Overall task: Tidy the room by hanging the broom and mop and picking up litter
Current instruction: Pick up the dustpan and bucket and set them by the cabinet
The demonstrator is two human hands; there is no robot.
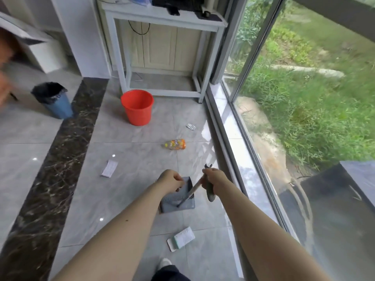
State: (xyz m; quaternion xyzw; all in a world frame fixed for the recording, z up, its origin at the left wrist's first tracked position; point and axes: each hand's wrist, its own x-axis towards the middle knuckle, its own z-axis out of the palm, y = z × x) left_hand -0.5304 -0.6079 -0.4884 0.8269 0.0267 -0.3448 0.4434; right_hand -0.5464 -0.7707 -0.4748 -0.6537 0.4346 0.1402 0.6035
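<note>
From my head view, my right hand (213, 179) is curled round the grey grip at the top of the broom handle (191, 191), while my left hand (171, 182) pinches the top edge of the grey plastic dustpan (178, 201) standing on the glossy tiled floor (132, 179). I'd keep the pale, slim shaft upright and lift both together so the ribbed pan doesn't swing. Litter lies around: a crinkly orange bottle (175, 144), a foil blister pack (191, 126), a paper slip (109, 168) and a flat carton (181, 238).
</note>
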